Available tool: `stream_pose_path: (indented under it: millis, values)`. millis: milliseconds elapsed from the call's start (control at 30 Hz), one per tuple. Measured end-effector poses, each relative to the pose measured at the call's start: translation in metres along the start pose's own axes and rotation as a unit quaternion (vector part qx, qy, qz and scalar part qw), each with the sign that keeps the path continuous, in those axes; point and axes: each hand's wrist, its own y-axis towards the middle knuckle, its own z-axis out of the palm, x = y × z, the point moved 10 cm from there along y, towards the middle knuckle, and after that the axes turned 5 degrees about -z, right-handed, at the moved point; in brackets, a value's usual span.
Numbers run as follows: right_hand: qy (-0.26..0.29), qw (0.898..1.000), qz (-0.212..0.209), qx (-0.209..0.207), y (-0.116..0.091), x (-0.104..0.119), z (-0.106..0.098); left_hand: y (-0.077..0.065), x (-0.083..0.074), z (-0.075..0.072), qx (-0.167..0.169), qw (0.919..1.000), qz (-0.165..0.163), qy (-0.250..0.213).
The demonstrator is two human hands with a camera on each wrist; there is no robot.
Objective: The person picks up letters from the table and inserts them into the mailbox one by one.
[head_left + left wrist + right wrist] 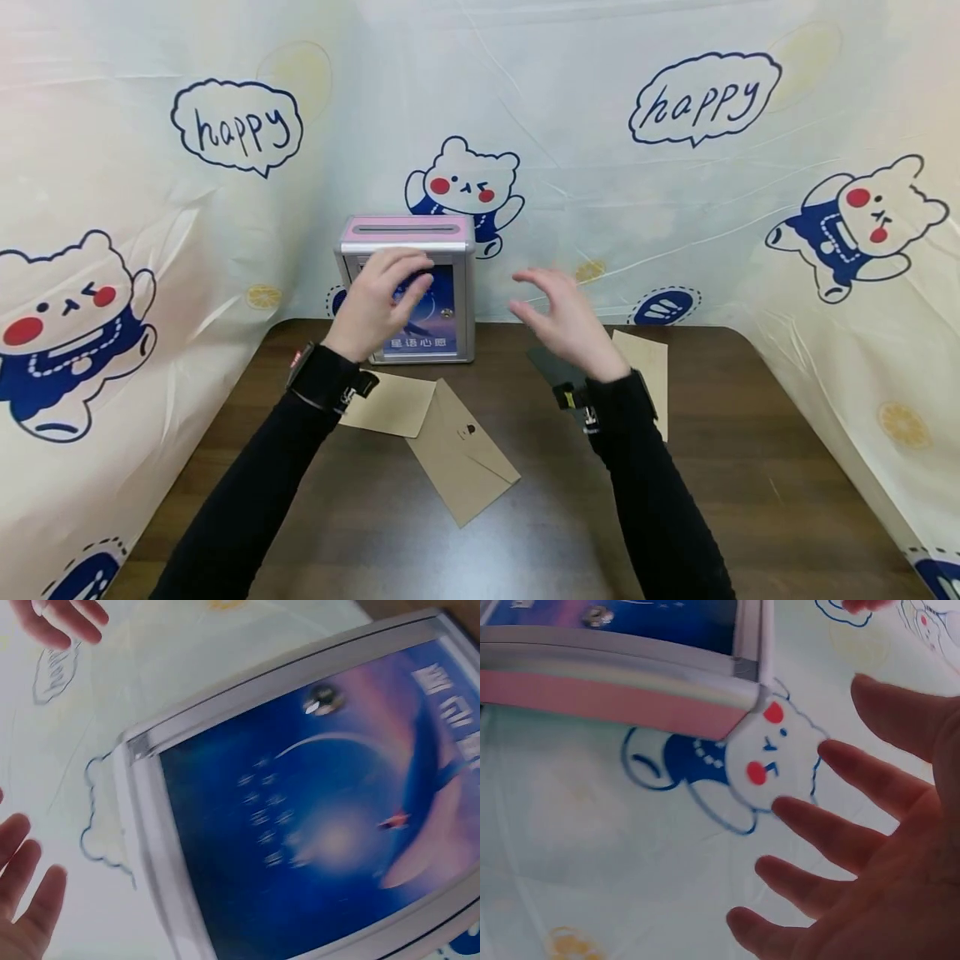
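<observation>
A silver box with a pink slotted top and a blue printed door stands at the back of the table. My left hand is raised before the box's door, fingers spread from the thumb and holding nothing. Off to the box's right, my right hand hovers with its fingers apart, also holding nothing; in the right wrist view, this hand shows its spread fingers. Below the left hand lie a pale envelope and a tan envelope, their edges meeting. Partly hidden by the right arm are a dark green envelope and a cream envelope.
A dark brown wooden table carries the box and envelopes. Behind and beside it hangs a pale cloth printed with bears and speech bubbles. On the box's door there is a small round lock.
</observation>
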Motion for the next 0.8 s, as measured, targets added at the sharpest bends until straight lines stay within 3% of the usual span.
stream_pose_path:
  millis: [233,433,667,800]
  values:
    - [0.025,0.998,0.051,0.025,-0.044,-0.025,0.022,-0.033,0.012,0.047,0.085,0.996,-0.029,0.0]
    - [0.043,0.994,0.099,0.029,-0.068,-0.044,0.032,-0.059,0.013,0.089,0.146,0.9889,-0.027,-0.001]
    - [0.064,0.988,0.14,0.025,-0.087,-0.063,0.048,-0.087,0.017,0.134,0.23,0.9711,-0.064,0.002]
    - [0.064,0.985,0.157,0.025,-0.094,-0.072,0.053,-0.096,0.012,0.152,0.269,0.961,-0.062,-0.004]
